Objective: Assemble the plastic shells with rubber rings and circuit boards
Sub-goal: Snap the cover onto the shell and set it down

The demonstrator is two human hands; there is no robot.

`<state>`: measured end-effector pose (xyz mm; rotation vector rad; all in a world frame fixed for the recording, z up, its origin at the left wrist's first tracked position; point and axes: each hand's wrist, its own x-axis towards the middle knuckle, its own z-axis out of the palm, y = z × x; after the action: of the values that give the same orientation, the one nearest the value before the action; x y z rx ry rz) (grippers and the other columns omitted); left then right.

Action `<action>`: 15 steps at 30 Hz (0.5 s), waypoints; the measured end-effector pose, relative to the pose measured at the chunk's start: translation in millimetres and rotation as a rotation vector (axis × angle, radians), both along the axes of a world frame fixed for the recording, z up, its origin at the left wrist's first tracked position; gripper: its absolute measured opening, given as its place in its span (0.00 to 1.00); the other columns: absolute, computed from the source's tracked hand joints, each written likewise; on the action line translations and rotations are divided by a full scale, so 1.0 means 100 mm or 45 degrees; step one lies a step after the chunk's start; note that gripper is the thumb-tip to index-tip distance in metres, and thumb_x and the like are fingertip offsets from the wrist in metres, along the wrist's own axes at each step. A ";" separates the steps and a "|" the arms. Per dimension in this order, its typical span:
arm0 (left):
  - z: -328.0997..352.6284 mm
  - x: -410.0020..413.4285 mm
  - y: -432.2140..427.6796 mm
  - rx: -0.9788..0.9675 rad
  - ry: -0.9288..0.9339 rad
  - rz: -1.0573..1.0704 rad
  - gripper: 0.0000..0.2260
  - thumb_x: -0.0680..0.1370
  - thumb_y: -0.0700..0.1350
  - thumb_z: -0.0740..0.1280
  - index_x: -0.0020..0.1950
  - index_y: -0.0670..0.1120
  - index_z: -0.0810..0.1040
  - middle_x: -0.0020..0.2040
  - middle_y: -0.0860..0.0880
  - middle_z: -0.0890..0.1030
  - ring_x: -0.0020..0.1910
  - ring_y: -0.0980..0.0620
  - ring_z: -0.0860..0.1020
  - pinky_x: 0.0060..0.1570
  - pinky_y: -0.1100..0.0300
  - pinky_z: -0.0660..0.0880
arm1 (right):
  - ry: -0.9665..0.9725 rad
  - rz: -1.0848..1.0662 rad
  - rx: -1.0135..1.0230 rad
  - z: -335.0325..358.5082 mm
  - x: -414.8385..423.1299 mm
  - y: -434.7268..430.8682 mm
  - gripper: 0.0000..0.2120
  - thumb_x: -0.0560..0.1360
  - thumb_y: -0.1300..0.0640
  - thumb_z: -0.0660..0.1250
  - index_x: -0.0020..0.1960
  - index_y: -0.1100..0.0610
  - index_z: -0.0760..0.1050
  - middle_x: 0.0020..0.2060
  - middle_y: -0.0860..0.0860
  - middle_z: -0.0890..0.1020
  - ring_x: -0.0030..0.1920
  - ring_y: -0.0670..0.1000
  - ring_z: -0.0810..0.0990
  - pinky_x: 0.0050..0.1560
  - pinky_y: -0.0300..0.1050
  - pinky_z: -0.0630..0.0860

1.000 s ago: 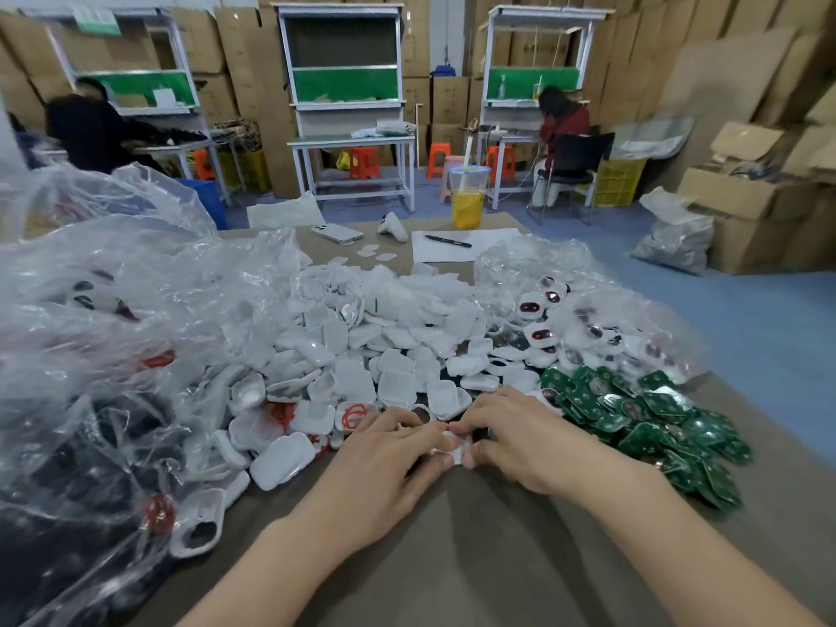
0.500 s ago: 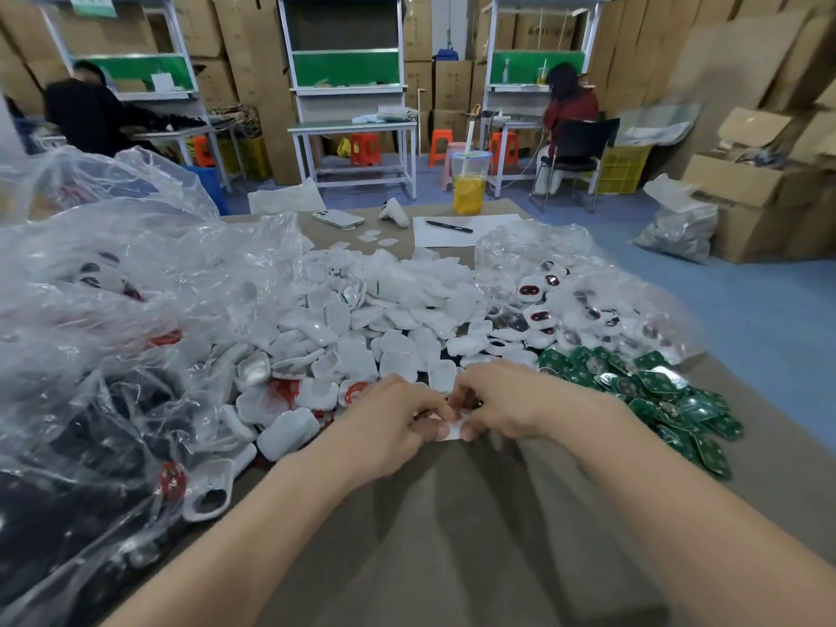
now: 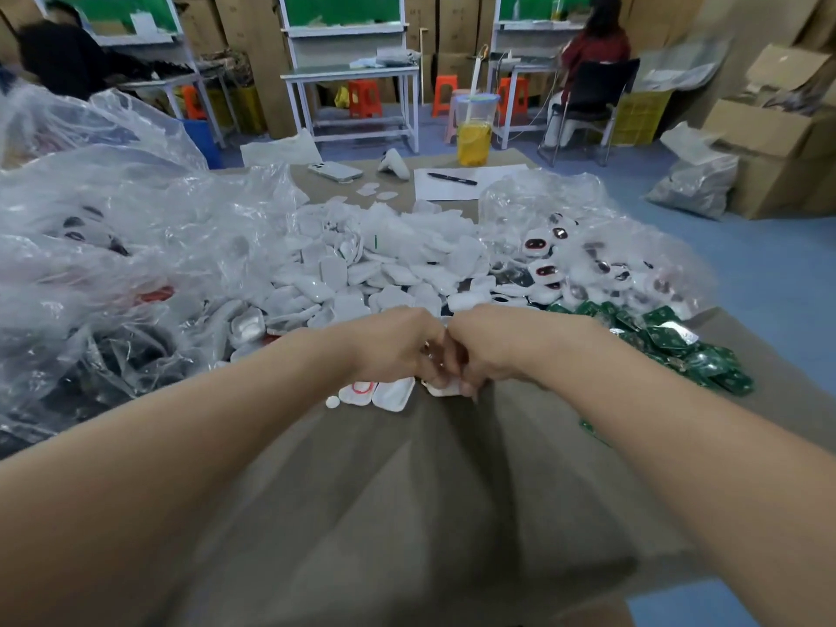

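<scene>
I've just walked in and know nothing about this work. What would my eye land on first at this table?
A big heap of white plastic shells fills the middle of the table, with a crumpled clear plastic bag billowing at its left and shiny green circuit boards piled at its right. In front, the left hand and right hand meet knuckle to knuckle, the right one's fingers curled on a small white shell.

Single head-worn wide-angle view, looking forward and down along the desk (image 3: 452, 513) from its near edge. Both forearms run in from the bottom corners; left hand (image 3: 398, 350) and right hand (image 3: 502, 355) meet close, mid-frame. Upper frame reaches the workbenches (image 3: 353, 74) well beyond the desk
</scene>
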<state>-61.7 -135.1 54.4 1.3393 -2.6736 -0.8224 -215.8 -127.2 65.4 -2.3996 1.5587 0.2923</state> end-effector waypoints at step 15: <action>-0.53 0.17 0.50 -0.482 0.320 0.294 0.07 0.79 0.58 0.67 0.54 0.59 0.76 0.49 0.62 0.78 0.54 0.59 0.66 0.55 0.60 0.61 | -0.925 -0.363 -0.010 -0.49 -0.31 0.38 0.14 0.70 0.56 0.75 0.47 0.43 0.72 0.44 0.42 0.77 0.43 0.39 0.75 0.38 0.36 0.68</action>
<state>-45.2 -84.9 1.4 1.3140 -2.2796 -0.4015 -247.0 -89.3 16.7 -1.9060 1.4832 -0.5771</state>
